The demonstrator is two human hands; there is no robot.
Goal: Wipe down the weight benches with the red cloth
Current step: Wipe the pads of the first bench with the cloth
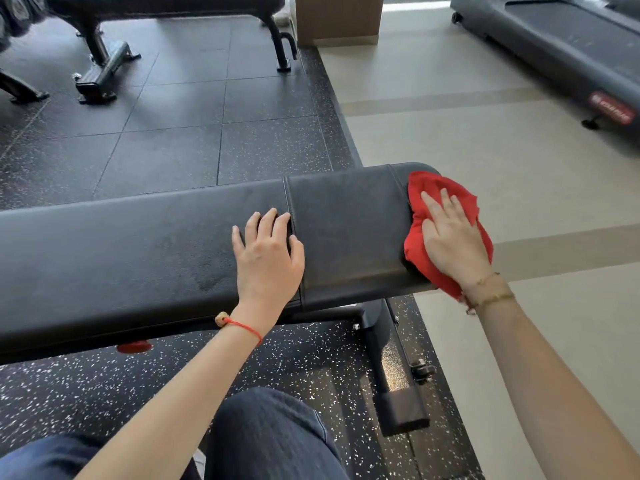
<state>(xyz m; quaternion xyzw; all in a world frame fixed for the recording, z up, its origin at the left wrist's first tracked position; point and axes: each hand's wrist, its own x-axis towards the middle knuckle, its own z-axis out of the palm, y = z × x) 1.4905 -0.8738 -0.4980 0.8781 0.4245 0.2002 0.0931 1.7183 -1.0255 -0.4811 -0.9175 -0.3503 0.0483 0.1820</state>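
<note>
A right hand [452,237], fingers flat, presses the red cloth [446,233] onto the right end of the near bench [156,258], while the left hand [268,251] rests on the pad, fingers relaxed. Judging by this, most of the pad is unwiped, and 1 more bench [104,46] waits behind.

Bright, even daylight fills the scene, strongest toward one o'clock where the pale floor [485,140] looks washed out. Soft sheen lies on the black counter [156,244]. Shadows are faint. Wide-angle bending curves lines at the edges; the eleven o'clock corner is slightly smeared.
</note>
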